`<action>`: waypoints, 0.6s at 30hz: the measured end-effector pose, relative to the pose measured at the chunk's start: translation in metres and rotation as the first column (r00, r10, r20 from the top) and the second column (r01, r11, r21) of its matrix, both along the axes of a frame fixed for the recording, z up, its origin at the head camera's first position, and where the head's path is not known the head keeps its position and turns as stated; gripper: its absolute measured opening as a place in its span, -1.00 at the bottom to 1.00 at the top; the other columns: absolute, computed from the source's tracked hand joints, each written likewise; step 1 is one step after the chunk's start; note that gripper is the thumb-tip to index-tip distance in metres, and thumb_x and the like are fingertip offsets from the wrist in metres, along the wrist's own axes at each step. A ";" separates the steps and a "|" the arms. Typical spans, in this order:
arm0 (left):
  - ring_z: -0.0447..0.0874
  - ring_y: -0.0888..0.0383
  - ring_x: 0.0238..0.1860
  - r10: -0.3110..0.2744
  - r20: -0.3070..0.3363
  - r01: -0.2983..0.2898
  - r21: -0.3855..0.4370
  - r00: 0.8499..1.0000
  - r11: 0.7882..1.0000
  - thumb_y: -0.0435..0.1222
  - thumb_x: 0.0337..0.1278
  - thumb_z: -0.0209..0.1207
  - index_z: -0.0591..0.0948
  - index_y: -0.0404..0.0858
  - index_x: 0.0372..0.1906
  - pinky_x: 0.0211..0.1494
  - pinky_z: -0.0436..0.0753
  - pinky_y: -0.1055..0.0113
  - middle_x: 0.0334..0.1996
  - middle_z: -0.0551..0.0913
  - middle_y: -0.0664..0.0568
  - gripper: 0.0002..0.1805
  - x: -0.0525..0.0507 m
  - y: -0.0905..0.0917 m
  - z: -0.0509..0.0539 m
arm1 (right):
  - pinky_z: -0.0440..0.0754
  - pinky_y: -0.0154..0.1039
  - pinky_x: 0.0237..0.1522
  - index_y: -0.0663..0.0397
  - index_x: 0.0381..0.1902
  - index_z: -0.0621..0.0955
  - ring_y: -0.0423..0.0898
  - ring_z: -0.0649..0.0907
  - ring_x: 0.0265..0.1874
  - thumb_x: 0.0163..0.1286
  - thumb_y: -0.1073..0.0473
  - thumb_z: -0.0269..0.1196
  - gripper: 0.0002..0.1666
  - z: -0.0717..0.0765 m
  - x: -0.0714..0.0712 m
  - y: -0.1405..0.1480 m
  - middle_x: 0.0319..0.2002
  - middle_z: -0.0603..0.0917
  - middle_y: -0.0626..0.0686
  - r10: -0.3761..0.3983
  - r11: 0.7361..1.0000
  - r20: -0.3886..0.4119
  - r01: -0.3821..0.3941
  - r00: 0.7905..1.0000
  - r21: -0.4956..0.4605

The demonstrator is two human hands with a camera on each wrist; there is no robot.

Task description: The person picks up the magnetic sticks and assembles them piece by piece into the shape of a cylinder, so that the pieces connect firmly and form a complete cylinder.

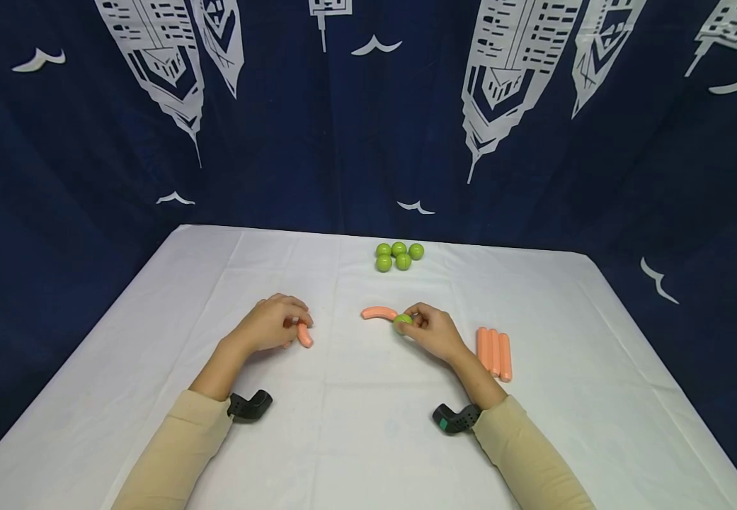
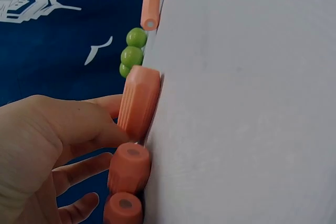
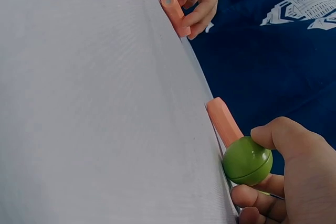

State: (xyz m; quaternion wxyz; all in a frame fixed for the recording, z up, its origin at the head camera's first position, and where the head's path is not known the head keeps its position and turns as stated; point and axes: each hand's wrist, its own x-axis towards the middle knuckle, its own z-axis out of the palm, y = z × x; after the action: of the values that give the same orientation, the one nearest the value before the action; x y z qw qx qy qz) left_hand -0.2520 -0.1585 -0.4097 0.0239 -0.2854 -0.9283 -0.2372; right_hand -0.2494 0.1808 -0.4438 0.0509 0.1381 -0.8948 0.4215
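With thumb and fingers my right hand (image 1: 433, 331) pinches a green ball (image 3: 248, 160) against the right end of a curved orange rod (image 1: 377, 312) on the table. My left hand (image 1: 272, 322) pinches another orange rod (image 2: 139, 100), seen partly under the fingers in the head view. Beside it, two more orange rods (image 2: 129, 167) stand with their grey-centred ends towards the left wrist camera; the hand mostly hides them in the head view.
Several green balls (image 1: 403, 261) sit grouped at the back of the white-covered table (image 1: 355, 439). Three straight orange rods (image 1: 493, 352) lie side by side by the right forearm. A dark blue printed curtain (image 1: 343, 142) hangs behind the table.
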 end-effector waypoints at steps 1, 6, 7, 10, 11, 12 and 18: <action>0.50 -0.08 0.14 -0.004 -0.005 0.004 -0.004 1.000 1.000 -0.44 -0.01 0.23 0.77 -0.10 -0.21 0.12 0.38 -0.12 0.01 0.65 -0.01 -0.73 0.000 0.001 0.000 | 0.39 -0.27 -0.46 0.20 -0.22 0.64 -0.15 0.43 -0.59 0.21 0.09 0.37 -0.70 0.000 0.000 0.000 -0.58 0.49 -0.06 -0.001 1.000 -0.001 0.001 1.000 0.001; 0.50 -0.05 0.16 -0.042 -0.020 0.042 -0.023 0.999 0.999 -0.43 0.01 0.20 0.77 -0.08 -0.17 0.10 0.40 -0.15 0.03 0.64 0.03 -0.70 0.003 0.009 -0.002 | 0.39 -0.28 -0.46 0.21 -0.22 0.64 -0.15 0.43 -0.59 0.22 0.08 0.37 -0.69 -0.001 0.000 0.000 -0.58 0.49 -0.05 -0.004 1.000 -0.002 0.004 1.000 0.003; 0.50 -0.04 0.16 -0.049 -0.020 0.048 -0.025 0.999 0.999 -0.42 0.01 0.20 0.76 -0.07 -0.17 0.09 0.40 -0.15 0.03 0.64 0.04 -0.71 0.004 0.010 -0.002 | 0.39 -0.28 -0.46 0.21 -0.21 0.64 -0.15 0.43 -0.59 0.21 0.08 0.37 -0.69 -0.001 0.000 0.000 -0.58 0.49 -0.05 -0.006 1.000 -0.001 0.006 1.000 0.003; 0.51 -0.02 0.16 -0.059 -0.023 0.058 -0.037 0.998 0.998 -0.36 0.04 0.26 0.76 -0.06 -0.18 0.08 0.42 -0.15 0.02 0.65 0.06 -0.76 0.006 0.014 -0.001 | 0.39 -0.29 -0.47 0.22 -0.22 0.64 -0.16 0.43 -0.59 0.21 0.08 0.37 -0.68 -0.002 0.000 0.000 -0.58 0.49 -0.05 -0.008 1.000 -0.004 0.008 1.000 0.003; 0.51 -0.01 0.15 -0.061 -0.024 0.060 -0.041 0.998 0.997 -0.33 0.05 0.29 0.76 -0.06 -0.19 0.08 0.42 -0.14 0.01 0.65 0.07 -0.79 0.006 0.016 -0.001 | 0.38 -0.29 -0.47 0.22 -0.21 0.64 -0.17 0.42 -0.59 0.21 0.09 0.37 -0.69 -0.002 0.000 0.000 -0.58 0.49 -0.05 -0.007 1.000 -0.004 0.007 1.000 0.001; 0.52 0.00 0.14 -0.064 -0.027 0.063 -0.045 0.998 0.997 -0.31 0.05 0.32 0.76 -0.06 -0.19 0.08 0.43 -0.12 0.00 0.65 0.08 -0.81 0.006 0.017 -0.001 | 0.38 -0.29 -0.47 0.22 -0.22 0.64 -0.18 0.42 -0.60 0.21 0.09 0.37 -0.69 -0.001 0.000 0.000 -0.58 0.49 -0.04 -0.007 1.000 -0.005 0.007 1.000 0.001; 0.57 0.13 -0.02 -0.074 -0.012 0.073 -0.051 0.997 0.996 -0.24 0.02 0.41 0.76 0.03 -0.25 0.02 0.47 0.06 -0.16 0.67 0.23 -0.84 0.006 0.022 -0.002 | 0.38 -0.27 -0.47 0.22 -0.21 0.64 -0.21 0.41 -0.61 0.23 0.09 0.37 -0.69 0.000 0.001 0.000 -0.58 0.48 -0.05 -0.007 1.000 -0.011 0.007 1.000 -0.007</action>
State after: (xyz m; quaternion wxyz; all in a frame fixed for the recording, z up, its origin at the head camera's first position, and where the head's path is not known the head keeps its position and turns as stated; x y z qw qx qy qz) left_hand -0.2460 -0.1369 -0.4115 0.0146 -0.3215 -0.9227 -0.2122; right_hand -0.2485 0.1803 -0.4442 0.0576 0.1371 -0.8935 0.4236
